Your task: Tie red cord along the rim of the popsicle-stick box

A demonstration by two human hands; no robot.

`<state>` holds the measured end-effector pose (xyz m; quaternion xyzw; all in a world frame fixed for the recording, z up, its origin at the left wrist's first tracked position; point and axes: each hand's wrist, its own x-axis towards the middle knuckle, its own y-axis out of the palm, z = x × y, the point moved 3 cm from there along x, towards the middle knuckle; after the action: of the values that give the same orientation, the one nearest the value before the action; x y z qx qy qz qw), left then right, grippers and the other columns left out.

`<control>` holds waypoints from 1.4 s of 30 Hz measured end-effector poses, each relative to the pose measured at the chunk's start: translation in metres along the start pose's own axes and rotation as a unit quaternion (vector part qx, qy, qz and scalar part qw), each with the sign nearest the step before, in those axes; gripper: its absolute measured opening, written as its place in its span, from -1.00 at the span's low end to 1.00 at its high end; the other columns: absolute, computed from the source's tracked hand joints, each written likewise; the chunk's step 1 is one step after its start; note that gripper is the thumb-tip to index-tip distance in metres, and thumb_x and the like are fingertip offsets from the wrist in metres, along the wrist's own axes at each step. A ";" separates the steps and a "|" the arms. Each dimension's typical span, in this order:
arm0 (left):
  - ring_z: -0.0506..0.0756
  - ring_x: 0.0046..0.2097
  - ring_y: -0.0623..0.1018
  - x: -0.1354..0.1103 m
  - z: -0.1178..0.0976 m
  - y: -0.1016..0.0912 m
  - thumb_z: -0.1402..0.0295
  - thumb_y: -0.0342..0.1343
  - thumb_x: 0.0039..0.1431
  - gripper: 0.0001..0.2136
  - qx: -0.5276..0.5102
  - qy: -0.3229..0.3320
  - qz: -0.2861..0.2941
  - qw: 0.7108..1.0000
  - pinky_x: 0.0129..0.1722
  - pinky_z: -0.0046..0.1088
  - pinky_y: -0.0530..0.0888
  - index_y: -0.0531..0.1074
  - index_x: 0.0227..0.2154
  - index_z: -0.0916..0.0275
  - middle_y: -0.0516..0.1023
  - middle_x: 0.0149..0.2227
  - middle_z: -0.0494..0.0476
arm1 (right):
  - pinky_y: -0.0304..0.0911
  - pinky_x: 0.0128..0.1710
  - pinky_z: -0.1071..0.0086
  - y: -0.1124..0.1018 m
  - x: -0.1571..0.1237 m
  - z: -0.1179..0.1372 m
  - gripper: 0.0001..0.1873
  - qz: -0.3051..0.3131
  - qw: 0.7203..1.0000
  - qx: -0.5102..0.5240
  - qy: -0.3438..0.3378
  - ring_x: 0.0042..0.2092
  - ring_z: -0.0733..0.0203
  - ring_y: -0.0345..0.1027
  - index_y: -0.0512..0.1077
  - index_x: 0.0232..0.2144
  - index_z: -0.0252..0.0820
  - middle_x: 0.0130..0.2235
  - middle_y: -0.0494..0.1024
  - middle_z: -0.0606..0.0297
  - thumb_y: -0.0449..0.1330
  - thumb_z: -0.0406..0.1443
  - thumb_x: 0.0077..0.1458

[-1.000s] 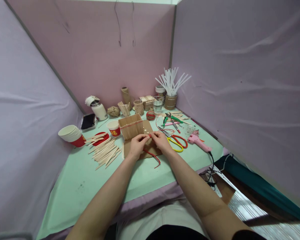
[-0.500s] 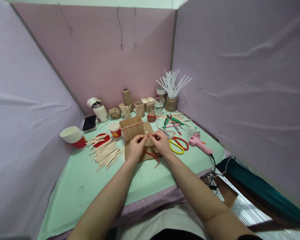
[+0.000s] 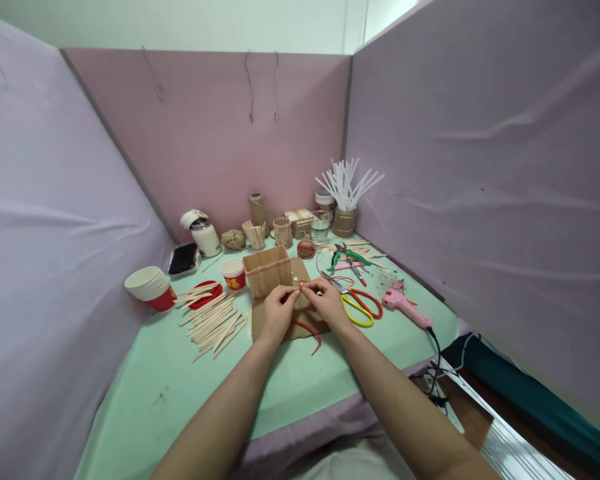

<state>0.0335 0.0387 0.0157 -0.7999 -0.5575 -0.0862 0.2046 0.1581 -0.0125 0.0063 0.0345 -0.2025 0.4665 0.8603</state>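
My left hand [image 3: 279, 309] and my right hand [image 3: 327, 303] meet over a brown cardboard sheet [image 3: 314, 323] on the green table. Both pinch a thin red cord [image 3: 307, 329] between their fingertips; its loose end trails down onto the cardboard toward me. Just behind my hands stands a small open box of wooden sticks [image 3: 269, 269] with a red line round it. A red ball of cord [image 3: 306, 249] lies farther back.
Loose wooden sticks [image 3: 214, 321] and stacked paper cups [image 3: 150, 288] lie to the left. Scissors [image 3: 359, 304], green pliers [image 3: 347, 257] and a pink glue gun [image 3: 405, 305] with its cable are on the right. Jars, twine, a phone and white straws [image 3: 347, 180] line the back. Purple partitions enclose the table.
The view has tilted up a little, so the table sits lower in the picture. My hands stay together on the red cord, with only small finger shifts.
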 end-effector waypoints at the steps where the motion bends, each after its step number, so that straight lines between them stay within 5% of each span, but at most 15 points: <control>1: 0.04 -0.31 0.46 0.000 0.001 0.000 0.32 0.11 0.00 -0.88 -0.001 -0.001 0.000 1.000 -0.26 -0.46 0.34 0.51 -0.47 0.24 0.52 -0.41 0.09 | 0.22 -0.29 0.36 0.000 0.000 0.000 -0.85 0.000 1.000 0.002 0.003 -0.34 0.24 0.31 0.46 -0.50 -0.19 -0.41 0.47 0.28 0.17 -0.22 -0.05; 9: 0.04 -0.33 0.44 0.000 0.006 0.002 0.31 0.12 -0.04 -0.87 -0.048 -0.068 -0.006 0.997 -0.28 -0.47 0.33 0.48 -0.47 0.25 0.52 -0.41 0.07 | 0.21 -0.27 0.35 0.005 -0.001 0.000 -0.85 0.020 0.999 0.013 0.023 -0.33 0.23 0.30 0.41 -0.51 -0.18 -0.41 0.46 0.29 0.15 -0.21 -0.04; 13: -0.04 -0.44 0.37 0.001 0.011 0.004 0.35 0.17 -0.11 -0.90 -0.175 -0.160 0.001 0.972 -0.42 -0.54 0.28 0.46 -0.51 0.27 0.45 -0.49 0.00 | 0.21 -0.27 0.37 0.006 -0.002 0.000 -0.83 0.034 0.999 0.012 -0.002 -0.31 0.24 0.31 0.41 -0.49 -0.18 -0.39 0.44 0.30 0.13 -0.20 0.01; 15: -0.09 -0.52 0.29 0.001 0.013 0.007 0.40 0.18 -0.14 -0.91 -0.296 -0.243 0.031 0.923 -0.53 -0.59 0.21 0.43 -0.53 0.30 0.37 -0.55 -0.03 | 0.21 -0.30 0.38 0.006 -0.004 0.003 -0.84 0.038 0.999 0.001 -0.023 -0.32 0.25 0.30 0.40 -0.47 -0.17 -0.38 0.41 0.29 0.11 -0.21 0.03; 17: -0.12 -0.55 0.25 0.000 0.014 0.009 0.45 0.17 -0.14 -0.93 -0.410 -0.339 0.085 0.842 -0.59 -0.62 0.16 0.39 -0.55 0.33 0.31 -0.58 -0.03 | 0.21 -0.32 0.38 0.005 -0.007 0.009 -0.87 0.038 0.997 -0.026 -0.058 -0.32 0.26 0.28 0.39 -0.44 -0.16 -0.36 0.38 0.28 0.10 -0.23 0.05; 19: -0.13 -0.57 0.24 -0.002 0.014 0.010 0.49 0.13 -0.10 -0.95 -0.470 -0.426 0.134 0.761 -0.62 -0.63 0.15 0.37 -0.56 0.36 0.29 -0.59 -0.02 | 0.22 -0.31 0.36 0.006 -0.011 0.014 -0.91 0.031 0.992 -0.061 -0.106 -0.30 0.24 0.27 0.39 -0.42 -0.14 -0.32 0.36 0.25 0.10 -0.27 0.05; 21: -0.13 -0.58 0.25 -0.003 0.014 0.009 0.52 0.09 -0.07 -0.96 -0.493 -0.468 0.155 0.717 -0.63 -0.63 0.17 0.35 -0.56 0.36 0.30 -0.58 0.01 | 0.23 -0.27 0.33 0.007 -0.015 0.019 -0.93 0.025 0.985 -0.087 -0.149 -0.26 0.21 0.26 0.39 -0.41 -0.13 -0.30 0.35 0.23 0.10 -0.30 0.04; 23: -0.13 -0.57 0.26 -0.003 0.015 0.009 0.53 0.09 -0.06 -0.97 -0.495 -0.463 0.156 0.718 -0.64 -0.64 0.17 0.36 -0.54 0.36 0.32 -0.57 0.02 | 0.24 -0.25 0.31 0.008 -0.016 0.020 -0.92 0.022 0.981 -0.096 -0.166 -0.25 0.20 0.26 0.39 -0.40 -0.12 -0.28 0.35 0.22 0.10 -0.32 0.04; 29: -0.15 -0.55 0.25 -0.001 0.013 0.011 0.38 0.29 -0.19 -0.81 -0.387 -0.274 0.071 0.878 -0.58 -0.63 0.17 0.44 -0.51 0.36 0.36 -0.55 -0.02 | 0.22 -0.39 0.39 0.006 -0.008 0.012 -0.90 0.015 0.996 -0.054 -0.073 -0.38 0.27 0.24 0.38 -0.41 -0.15 -0.34 0.36 0.26 0.12 -0.24 0.03; 33: -0.14 -0.55 0.24 -0.002 0.013 0.010 0.28 0.31 -0.24 -0.74 -0.322 -0.246 0.051 0.913 -0.55 -0.59 0.17 0.47 -0.48 0.35 0.38 -0.55 -0.01 | 0.21 -0.38 0.39 0.004 -0.005 0.011 -0.85 0.032 0.998 -0.019 -0.043 -0.34 0.25 0.28 0.42 -0.42 -0.15 -0.33 0.41 0.25 0.14 -0.20 0.03; 38: -0.15 -0.56 0.23 -0.002 0.017 0.011 0.37 0.30 -0.20 -0.79 -0.376 -0.278 0.070 0.881 -0.59 -0.63 0.16 0.44 -0.50 0.38 0.36 -0.54 0.00 | 0.22 -0.30 0.37 0.003 -0.004 0.012 -0.85 0.039 0.999 0.009 -0.037 -0.28 0.21 0.30 0.43 -0.45 -0.15 -0.36 0.41 0.25 0.13 -0.22 0.04; 42: -0.17 -0.57 0.22 -0.003 0.019 0.016 0.48 0.22 -0.10 -0.89 -0.489 -0.386 0.121 0.773 -0.63 -0.68 0.15 0.40 -0.49 0.38 0.31 -0.53 0.00 | 0.22 -0.23 0.35 0.005 -0.003 0.009 -0.85 0.058 0.996 0.062 -0.008 -0.28 0.23 0.31 0.41 -0.45 -0.15 -0.36 0.41 0.28 0.12 -0.21 0.03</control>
<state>0.0455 0.0388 -0.0061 -0.8189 -0.3713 -0.0056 -0.4375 0.1500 -0.0143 0.0124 0.0794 -0.1818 0.5267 0.8266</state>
